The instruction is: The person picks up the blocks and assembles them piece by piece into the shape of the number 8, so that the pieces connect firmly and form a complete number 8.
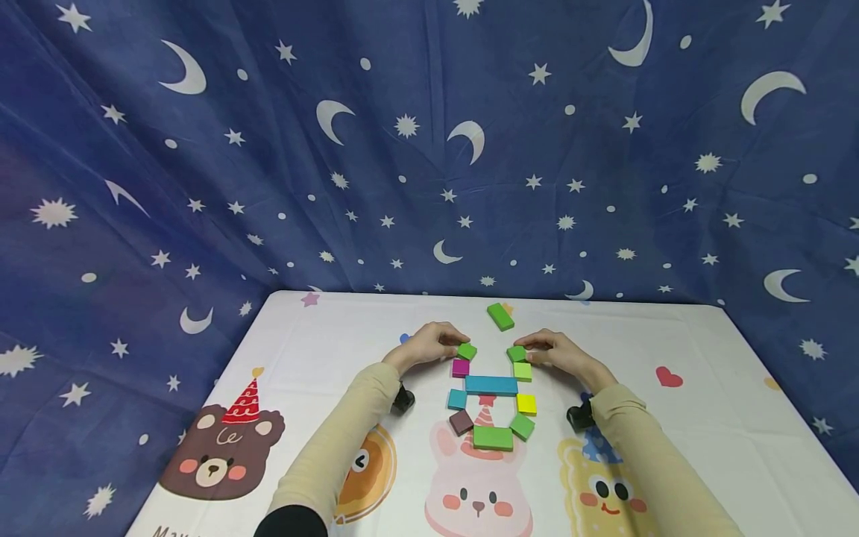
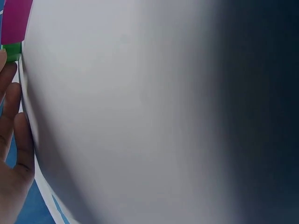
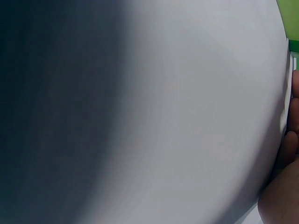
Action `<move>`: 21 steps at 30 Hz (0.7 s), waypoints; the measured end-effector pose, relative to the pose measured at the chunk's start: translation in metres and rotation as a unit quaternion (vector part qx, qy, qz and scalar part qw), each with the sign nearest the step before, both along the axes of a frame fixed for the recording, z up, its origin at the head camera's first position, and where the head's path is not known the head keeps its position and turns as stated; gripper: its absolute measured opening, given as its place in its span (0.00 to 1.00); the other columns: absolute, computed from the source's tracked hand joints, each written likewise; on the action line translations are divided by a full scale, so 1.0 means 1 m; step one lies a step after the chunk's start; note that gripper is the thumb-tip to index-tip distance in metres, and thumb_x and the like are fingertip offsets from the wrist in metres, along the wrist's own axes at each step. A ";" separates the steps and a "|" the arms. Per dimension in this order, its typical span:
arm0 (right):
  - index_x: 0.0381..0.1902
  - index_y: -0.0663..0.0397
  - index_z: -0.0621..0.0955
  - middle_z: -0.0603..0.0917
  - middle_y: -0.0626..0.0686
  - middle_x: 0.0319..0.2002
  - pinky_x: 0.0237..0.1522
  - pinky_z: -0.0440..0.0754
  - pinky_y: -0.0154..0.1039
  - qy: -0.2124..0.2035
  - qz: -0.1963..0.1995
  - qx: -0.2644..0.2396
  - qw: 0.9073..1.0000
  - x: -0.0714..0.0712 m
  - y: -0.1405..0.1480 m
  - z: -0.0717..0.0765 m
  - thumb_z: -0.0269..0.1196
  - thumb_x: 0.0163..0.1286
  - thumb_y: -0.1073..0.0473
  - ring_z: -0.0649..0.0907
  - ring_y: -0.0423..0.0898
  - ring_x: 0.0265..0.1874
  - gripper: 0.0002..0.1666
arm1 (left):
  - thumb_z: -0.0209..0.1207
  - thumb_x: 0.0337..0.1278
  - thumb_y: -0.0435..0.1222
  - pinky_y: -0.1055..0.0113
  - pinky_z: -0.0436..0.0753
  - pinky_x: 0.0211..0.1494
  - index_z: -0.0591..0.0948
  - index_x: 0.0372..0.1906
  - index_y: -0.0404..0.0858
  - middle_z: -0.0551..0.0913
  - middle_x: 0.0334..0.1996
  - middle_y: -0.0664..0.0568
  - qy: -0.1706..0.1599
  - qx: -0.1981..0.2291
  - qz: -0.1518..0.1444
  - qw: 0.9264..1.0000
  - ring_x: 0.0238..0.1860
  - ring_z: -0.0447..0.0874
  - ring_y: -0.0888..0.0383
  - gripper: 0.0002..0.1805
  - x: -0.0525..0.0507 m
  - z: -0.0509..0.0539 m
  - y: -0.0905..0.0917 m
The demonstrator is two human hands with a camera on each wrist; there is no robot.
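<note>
Blocks lie in a closed-looking outline on the white tablecloth, with a gap at its top. At the upper left of that outline, my left hand [image 1: 432, 344] pinches a small green block [image 1: 467, 350] just above a magenta block [image 1: 460, 368]. Opposite it, my right hand [image 1: 560, 353] holds another small green block [image 1: 517, 353] above a light green block [image 1: 522, 371]. A long blue block [image 1: 491, 385] bridges the middle. In the left wrist view, fingertips meet the green block [image 2: 12, 52]; the right wrist view shows only part of the right fingers.
Beyond both hands lies a loose green block [image 1: 500, 316]. Lower in the outline are a blue square block [image 1: 457, 400], a yellow block [image 1: 526, 404], a brown block [image 1: 461, 423], a green square block [image 1: 523, 427] and a long green block [image 1: 493, 438]. A starry blue curtain [image 1: 416, 171] hangs behind.
</note>
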State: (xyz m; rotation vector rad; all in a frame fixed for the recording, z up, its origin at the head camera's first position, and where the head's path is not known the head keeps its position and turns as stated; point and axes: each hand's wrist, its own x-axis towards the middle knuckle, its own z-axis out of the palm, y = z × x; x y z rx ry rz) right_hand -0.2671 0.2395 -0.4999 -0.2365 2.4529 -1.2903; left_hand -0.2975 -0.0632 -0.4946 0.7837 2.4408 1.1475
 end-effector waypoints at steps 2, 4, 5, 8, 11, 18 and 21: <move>0.58 0.56 0.79 0.77 0.59 0.53 0.53 0.70 0.42 -0.001 -0.001 0.000 1.000 0.000 0.000 0.000 0.60 0.67 0.61 0.71 0.51 0.49 0.21 | 0.58 0.60 0.28 0.63 0.76 0.61 0.82 0.54 0.37 0.82 0.52 0.46 0.002 0.002 -0.002 1.000 0.55 0.79 0.53 0.17 0.001 0.000 0.000; 0.58 0.56 0.79 0.77 0.59 0.53 0.53 0.70 0.42 -0.001 0.000 0.000 1.000 0.000 0.000 0.001 0.60 0.67 0.61 0.71 0.51 0.49 0.21 | 0.58 0.60 0.27 0.63 0.76 0.60 0.82 0.54 0.37 0.82 0.51 0.46 0.003 0.003 -0.005 1.000 0.55 0.79 0.53 0.17 0.001 0.001 0.000; 0.58 0.56 0.79 0.77 0.59 0.52 0.52 0.70 0.41 -0.001 -0.001 0.000 1.000 0.000 0.000 0.001 0.60 0.67 0.61 0.70 0.51 0.49 0.21 | 0.58 0.60 0.27 0.63 0.76 0.60 0.82 0.54 0.37 0.83 0.51 0.46 0.004 0.004 -0.006 1.000 0.55 0.79 0.53 0.17 0.002 0.001 0.000; 0.58 0.56 0.79 0.77 0.58 0.52 0.51 0.70 0.40 0.000 -0.001 0.002 1.000 0.000 0.000 0.001 0.60 0.67 0.61 0.70 0.51 0.49 0.21 | 0.57 0.60 0.27 0.62 0.76 0.61 0.82 0.54 0.36 0.83 0.51 0.46 0.000 0.008 -0.005 1.000 0.55 0.79 0.53 0.17 0.002 0.001 0.001; 0.58 0.56 0.79 0.77 0.58 0.52 0.51 0.70 0.40 0.000 -0.001 0.002 1.000 0.000 0.000 0.000 0.60 0.67 0.61 0.70 0.51 0.49 0.21 | 0.57 0.60 0.27 0.60 0.76 0.61 0.82 0.54 0.37 0.82 0.51 0.46 -0.004 0.010 -0.004 1.000 0.55 0.79 0.52 0.17 0.002 0.001 0.001; 0.58 0.56 0.79 0.77 0.59 0.53 0.51 0.70 0.40 -0.001 -0.001 -0.002 1.000 -0.001 0.000 -0.001 0.60 0.67 0.61 0.70 0.51 0.49 0.21 | 0.58 0.60 0.28 0.57 0.75 0.62 0.82 0.55 0.37 0.82 0.52 0.46 -0.011 0.015 -0.006 1.000 0.56 0.78 0.51 0.17 0.002 -0.001 0.000; 0.58 0.56 0.79 0.77 0.59 0.53 0.52 0.70 0.40 -0.003 -0.002 -0.001 1.000 -0.001 0.000 -0.001 0.60 0.67 0.61 0.70 0.51 0.49 0.21 | 0.58 0.61 0.29 0.58 0.75 0.62 0.82 0.55 0.38 0.82 0.53 0.47 -0.014 0.010 -0.002 1.000 0.57 0.78 0.52 0.17 0.001 -0.001 0.001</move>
